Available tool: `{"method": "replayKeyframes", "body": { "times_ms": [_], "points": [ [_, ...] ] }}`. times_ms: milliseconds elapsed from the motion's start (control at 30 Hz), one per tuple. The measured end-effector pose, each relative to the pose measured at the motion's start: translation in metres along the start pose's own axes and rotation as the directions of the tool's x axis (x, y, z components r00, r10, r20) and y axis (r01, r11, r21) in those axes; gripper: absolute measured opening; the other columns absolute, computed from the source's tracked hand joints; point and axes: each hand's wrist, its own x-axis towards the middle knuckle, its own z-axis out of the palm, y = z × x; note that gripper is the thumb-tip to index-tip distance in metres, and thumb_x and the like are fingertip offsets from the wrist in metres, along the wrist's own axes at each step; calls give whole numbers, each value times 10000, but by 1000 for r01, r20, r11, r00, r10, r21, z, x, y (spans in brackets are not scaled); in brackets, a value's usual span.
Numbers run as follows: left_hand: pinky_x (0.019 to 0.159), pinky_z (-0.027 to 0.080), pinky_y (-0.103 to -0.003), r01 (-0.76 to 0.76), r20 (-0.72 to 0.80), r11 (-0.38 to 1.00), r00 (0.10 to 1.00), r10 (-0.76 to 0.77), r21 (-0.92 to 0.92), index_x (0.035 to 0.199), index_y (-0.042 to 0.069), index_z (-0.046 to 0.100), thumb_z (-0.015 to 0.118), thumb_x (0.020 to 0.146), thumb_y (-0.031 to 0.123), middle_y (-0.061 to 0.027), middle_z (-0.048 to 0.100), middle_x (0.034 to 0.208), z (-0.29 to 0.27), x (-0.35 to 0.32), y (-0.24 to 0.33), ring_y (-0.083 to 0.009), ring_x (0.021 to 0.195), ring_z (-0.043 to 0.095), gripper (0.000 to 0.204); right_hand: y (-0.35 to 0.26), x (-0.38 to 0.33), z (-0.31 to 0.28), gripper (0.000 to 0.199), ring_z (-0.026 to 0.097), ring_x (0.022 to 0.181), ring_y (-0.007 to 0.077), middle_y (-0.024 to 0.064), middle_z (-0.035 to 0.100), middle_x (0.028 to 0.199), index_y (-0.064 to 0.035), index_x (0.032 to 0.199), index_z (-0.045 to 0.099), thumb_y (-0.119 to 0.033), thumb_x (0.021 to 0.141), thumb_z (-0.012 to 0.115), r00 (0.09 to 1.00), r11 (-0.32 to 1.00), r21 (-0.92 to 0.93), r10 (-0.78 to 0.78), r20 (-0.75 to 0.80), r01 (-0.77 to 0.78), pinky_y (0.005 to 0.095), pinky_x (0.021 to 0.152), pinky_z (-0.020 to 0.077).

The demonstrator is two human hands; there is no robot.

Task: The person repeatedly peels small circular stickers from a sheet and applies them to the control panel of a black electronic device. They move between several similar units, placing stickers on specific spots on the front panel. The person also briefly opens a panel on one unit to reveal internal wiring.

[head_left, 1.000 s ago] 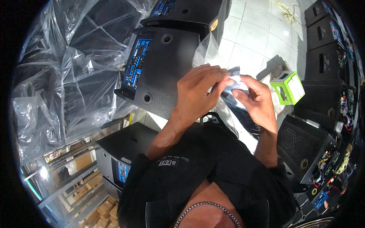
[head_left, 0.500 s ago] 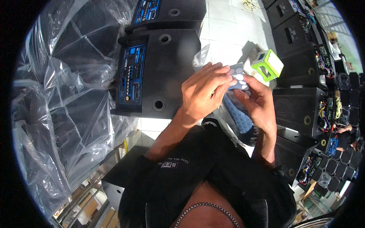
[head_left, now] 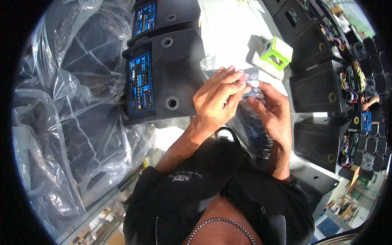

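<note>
Both hands hold a grey sheet (head_left: pixel 252 77) with rows of pale round stickers in front of my chest. My left hand (head_left: pixel 218 98) bends over the sheet's left side, fingertips together at its edge; what lies under those fingers is hidden. On the opposite side my right hand (head_left: pixel 272 107) grips it between thumb and fingers. Below the sheet hangs crumpled clear plastic film (head_left: pixel 249 126), with more pale dots near my right wrist. A black speaker cabinet (head_left: pixel 179 77) with a blue control panel stands just left of my left hand.
Another speaker cabinet (head_left: pixel 179 12) stands beyond it. Clear plastic sheeting (head_left: pixel 69 122) covers dark boxes at left. A bright green box frame (head_left: pixel 277 53) sits beyond my hands on pale tiles. Open black cabinets (head_left: pixel 316 87) with wires line the right, where another person's hand (head_left: pixel 370 103) shows.
The speakers at left and the green box have shifted leftward in view, and the cabinets at right have shifted too. Both hands keep hold of the sticker sheet in nearly the same place.
</note>
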Motion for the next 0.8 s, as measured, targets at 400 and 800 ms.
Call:
{"method": "replayKeyframes", "body": {
  "times_ms": [400, 800],
  "points": [
    [928, 526, -434, -90, 225, 989, 968, 115, -118, 933, 12, 672, 768, 793, 51, -127, 718, 994, 32, -28, 77, -299, 997, 689, 174, 18, -105, -38, 328, 622, 923, 133, 113, 634, 1024, 73, 1174, 605, 100, 848, 630, 968, 991, 68, -94, -234, 113, 260, 781, 526],
    [889, 547, -446, -201, 254, 951, 932, 260, -236, 951, 23, 646, 745, 819, 67, -128, 704, 981, 7, -19, 61, -319, 972, 688, 171, 12, -116, 1, 314, 643, 907, 155, 132, 646, 983, 73, 1143, 610, 98, 832, 640, 916, 989, -36, -149, -372, 146, 279, 778, 532]
  ]
}}
